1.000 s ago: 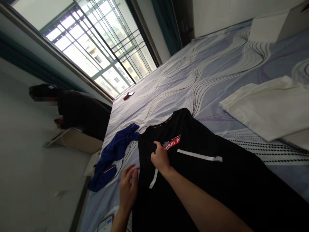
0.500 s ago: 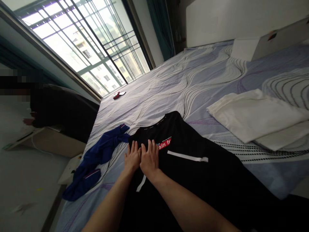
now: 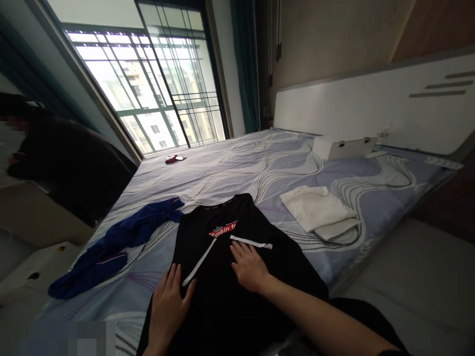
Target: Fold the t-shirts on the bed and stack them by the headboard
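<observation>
A black shirt (image 3: 218, 277) lies spread on the bed, its collar pointing away from me. It bears a red printed patch and two white strips on the chest. My left hand (image 3: 169, 296) rests on the shirt's left edge with fingers and thumb apart. Flat on the chest, just below the right white strip, lies my right hand (image 3: 249, 267), its fingers stretched out. Neither hand grips the cloth. A crumpled blue garment (image 3: 122, 242) is on the bed left of the shirt. To the right sits a folded white cloth (image 3: 319, 212).
The bed (image 3: 230, 170) has a patterned sheet and a white headboard (image 3: 363, 104). A white box (image 3: 343, 148) stands near the headboard. A small red item (image 3: 171, 159) lies near the window. Another person (image 3: 70, 158) in dark clothes bends at the far left.
My hands were together near the printed patch; they have moved apart and closer to me, left hand to the shirt's edge, right hand below the strip. The view has tilted and shifted.
</observation>
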Tool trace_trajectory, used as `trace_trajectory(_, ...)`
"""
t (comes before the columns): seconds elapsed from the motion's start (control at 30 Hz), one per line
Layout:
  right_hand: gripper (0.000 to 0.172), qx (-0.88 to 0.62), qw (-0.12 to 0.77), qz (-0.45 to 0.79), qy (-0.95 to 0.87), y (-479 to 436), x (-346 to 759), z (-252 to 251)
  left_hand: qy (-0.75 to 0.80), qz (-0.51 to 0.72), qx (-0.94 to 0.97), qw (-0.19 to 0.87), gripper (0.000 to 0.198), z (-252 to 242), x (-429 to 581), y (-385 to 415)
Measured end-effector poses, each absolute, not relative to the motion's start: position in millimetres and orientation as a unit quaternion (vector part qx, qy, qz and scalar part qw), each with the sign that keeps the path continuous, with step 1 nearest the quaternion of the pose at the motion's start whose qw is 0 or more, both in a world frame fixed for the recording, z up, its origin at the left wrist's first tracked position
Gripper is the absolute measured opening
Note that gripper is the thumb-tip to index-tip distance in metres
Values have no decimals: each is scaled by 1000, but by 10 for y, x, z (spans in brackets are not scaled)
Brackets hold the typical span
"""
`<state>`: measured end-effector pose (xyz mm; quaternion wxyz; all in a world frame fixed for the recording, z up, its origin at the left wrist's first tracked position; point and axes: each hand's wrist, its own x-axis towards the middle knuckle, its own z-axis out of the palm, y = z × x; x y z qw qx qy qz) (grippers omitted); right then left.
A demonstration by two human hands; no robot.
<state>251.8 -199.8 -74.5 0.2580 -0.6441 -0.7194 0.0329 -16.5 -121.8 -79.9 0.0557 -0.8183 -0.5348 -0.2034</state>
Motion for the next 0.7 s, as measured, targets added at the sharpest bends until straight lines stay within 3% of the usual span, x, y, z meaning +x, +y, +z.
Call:
trace_trajectory(0.07, 49, -634, 241, -13, -734, -2291, 2893, -757, -525, -285, -800, 60, 64, -798, -232, -1367)
trace_trajectory(0.13, 59, -646, 223, -80, -726, -2471, 3235, -748, -531, -318, -782, 76, 52, -746, -244, -1460)
trace_trajectory(0.23, 74, -685, 199, -169, -681, -2518, 3578, -712, -549, -283, -778, 117, 39, -627, -198, -1521)
trace_trajectory(0.3, 75, -699, 186, -185, -666, -2449, 3682, -692, -558, -248, -781, 134, 36, -563, -157, -1543)
trace_trajectory(0.43, 48, -700, 183, -138, -677, -2267, 3735, -709, -557, -234, -783, 148, 34, -511, -118, -1577)
trace_trajectory(0.53, 28, -725, 240, -103, -637, -2196, 3767, -763, -557, -240, -780, 155, 33, -512, -119, -1585)
trace_trajectory(0.7, 25, -761, 301, -92, -568, -2200, 3826, -817, -559, -232, -778, 169, 33, -539, -125, -1574)
